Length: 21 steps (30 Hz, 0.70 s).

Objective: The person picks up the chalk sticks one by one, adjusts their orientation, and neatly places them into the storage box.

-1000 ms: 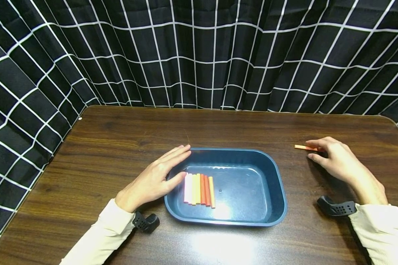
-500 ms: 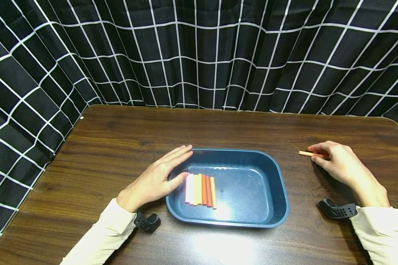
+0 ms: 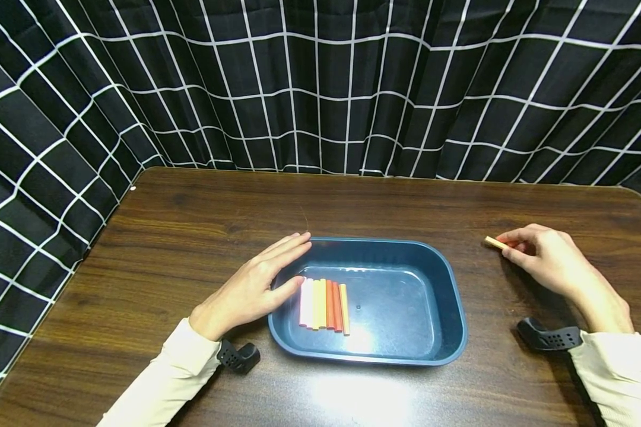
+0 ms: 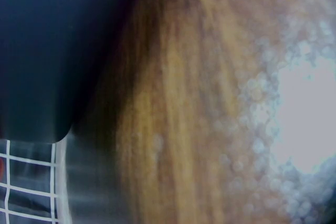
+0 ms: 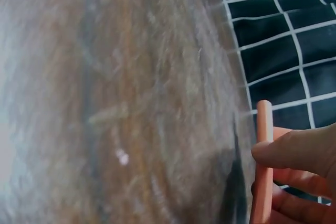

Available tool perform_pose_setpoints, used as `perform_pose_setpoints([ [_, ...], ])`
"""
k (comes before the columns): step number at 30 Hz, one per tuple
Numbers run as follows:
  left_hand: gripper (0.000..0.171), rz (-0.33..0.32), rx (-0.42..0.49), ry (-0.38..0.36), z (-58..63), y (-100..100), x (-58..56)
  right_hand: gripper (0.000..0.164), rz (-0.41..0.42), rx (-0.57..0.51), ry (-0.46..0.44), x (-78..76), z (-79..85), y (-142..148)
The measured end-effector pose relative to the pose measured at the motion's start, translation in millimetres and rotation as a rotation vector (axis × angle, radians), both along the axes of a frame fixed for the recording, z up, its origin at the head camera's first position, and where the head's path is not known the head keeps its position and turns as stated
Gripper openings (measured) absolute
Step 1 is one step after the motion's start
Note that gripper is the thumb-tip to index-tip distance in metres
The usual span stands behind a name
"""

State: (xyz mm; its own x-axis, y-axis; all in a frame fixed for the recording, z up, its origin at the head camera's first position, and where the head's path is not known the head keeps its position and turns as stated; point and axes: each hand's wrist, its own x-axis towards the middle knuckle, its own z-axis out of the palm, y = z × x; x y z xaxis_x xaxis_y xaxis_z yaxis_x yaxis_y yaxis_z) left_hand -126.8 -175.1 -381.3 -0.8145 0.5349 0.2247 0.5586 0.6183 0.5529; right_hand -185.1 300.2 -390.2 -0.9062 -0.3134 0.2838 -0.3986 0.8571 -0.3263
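My left hand (image 3: 248, 290) rests over the left side of a blue plastic tray (image 3: 400, 360), its fingers straight along the rim and its thumb reaching inside. Beside that thumb, several chalk sticks (image 3: 322, 304) lie in a row on the tray's floor, running from pink and white through yellow to orange-red, with a pale orange one at the right end. To the right of the tray, my right hand (image 3: 552, 258) pinches an orange chalk stick (image 5: 264, 182) between thumb and fingers. One end of it sticks out leftward; the rest is partly hidden by the fingers.
The brown wood-grain table (image 3: 192, 207) extends around the tray on all sides. Behind and to the left hangs a black curtain (image 3: 320, 89) with a white grid. A black strap (image 3: 547, 335) sits at the right wrist, another (image 3: 237, 357) at the left.
My right hand has picked the chalk stick up from the table, drawn it slightly toward me and changed its tilt. The left hand and the tray stay in place.
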Motion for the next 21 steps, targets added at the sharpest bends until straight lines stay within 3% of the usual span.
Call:
perform_pose_setpoints([
  [12,0.056,0.001,-0.006,-0.010,1.3,0,0.3,0.020,-0.128,-0.134,-0.135,9.1,26.7,-19],
  [21,0.055,-0.001,-0.009,-0.012,1.6,1,0.2,0.025,-0.125,-0.213,-0.178,20.4,43.2,-40],
])
